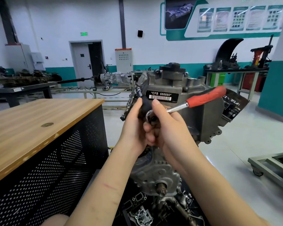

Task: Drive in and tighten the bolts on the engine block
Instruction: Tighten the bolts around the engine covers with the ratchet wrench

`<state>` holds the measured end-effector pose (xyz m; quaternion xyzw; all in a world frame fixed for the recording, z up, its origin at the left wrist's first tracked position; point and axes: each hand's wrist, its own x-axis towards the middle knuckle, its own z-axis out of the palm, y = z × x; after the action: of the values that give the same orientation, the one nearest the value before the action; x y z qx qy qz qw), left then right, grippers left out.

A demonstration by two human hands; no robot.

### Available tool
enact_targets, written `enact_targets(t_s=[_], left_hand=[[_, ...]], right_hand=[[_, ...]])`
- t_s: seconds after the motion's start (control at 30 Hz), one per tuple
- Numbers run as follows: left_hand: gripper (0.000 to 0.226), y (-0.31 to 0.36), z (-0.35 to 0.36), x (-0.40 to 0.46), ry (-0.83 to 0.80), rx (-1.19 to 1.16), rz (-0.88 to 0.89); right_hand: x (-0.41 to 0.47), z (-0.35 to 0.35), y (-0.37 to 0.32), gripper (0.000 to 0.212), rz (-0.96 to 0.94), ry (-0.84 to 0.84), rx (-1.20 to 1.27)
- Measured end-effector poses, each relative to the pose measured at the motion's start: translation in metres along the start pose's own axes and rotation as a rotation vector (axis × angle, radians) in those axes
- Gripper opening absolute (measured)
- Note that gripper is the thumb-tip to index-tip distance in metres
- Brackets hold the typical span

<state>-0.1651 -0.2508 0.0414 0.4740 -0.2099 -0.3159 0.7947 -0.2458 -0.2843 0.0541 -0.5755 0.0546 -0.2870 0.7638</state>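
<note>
The grey engine block [183, 88] stands in front of me, with a black label plate [162, 96] reading CFB 666660. My left hand [134, 126] grips the black extension bar [141, 98] whose chrome tip meets the block's left edge. My right hand [167, 126] holds the head of a chrome ratchet [178, 107] fitted on the bar's near end. The ratchet's red handle [206, 96] sticks out up and to the right, free of either hand. The bolt itself is hidden by the socket.
A wooden-topped cabinet [39, 121] with perforated black sides stands close on my left. Loose engine parts [145, 214] lie on the floor below the block. A trolley [271, 168] is at the right, benches [235, 72] and a gearbox [111, 77] farther back.
</note>
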Motion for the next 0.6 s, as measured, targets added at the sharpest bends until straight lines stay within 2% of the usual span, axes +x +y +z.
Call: enact_targets(t_s=[0.1, 0.23, 0.33, 0.4, 0.43, 0.5, 0.6], left_hand=[[0.079, -0.005, 0.001, 0.003, -0.092, -0.096, 0.035], [0.066, -0.007, 0.01, 0.008, -0.125, -0.255, 0.076], [0.053, -0.006, 0.012, 0.008, -0.089, -0.307, 0.061], [0.054, -0.005, 0.01, 0.008, -0.091, -0.27, 0.068], [0.058, -0.004, 0.008, 0.008, -0.093, -0.249, 0.077], [0.064, -0.002, 0.007, 0.009, -0.088, -0.197, 0.087], [0.062, -0.001, 0.009, 0.01, -0.072, -0.175, 0.101]], right_hand=[[0.004, -0.001, -0.009, 0.023, -0.016, 0.0, -0.097], [0.013, -0.005, -0.026, 0.02, -0.126, -0.039, -0.473], [0.012, -0.004, -0.035, 0.023, -0.272, -0.031, -1.022], [0.008, -0.002, -0.038, 0.026, -0.404, 0.009, -1.417], [0.005, -0.001, -0.039, 0.028, -0.485, 0.03, -1.529], [0.0, 0.0, -0.041, 0.033, -0.596, 0.069, -1.604], [-0.004, 0.0, -0.039, 0.038, -0.645, 0.112, -1.596]])
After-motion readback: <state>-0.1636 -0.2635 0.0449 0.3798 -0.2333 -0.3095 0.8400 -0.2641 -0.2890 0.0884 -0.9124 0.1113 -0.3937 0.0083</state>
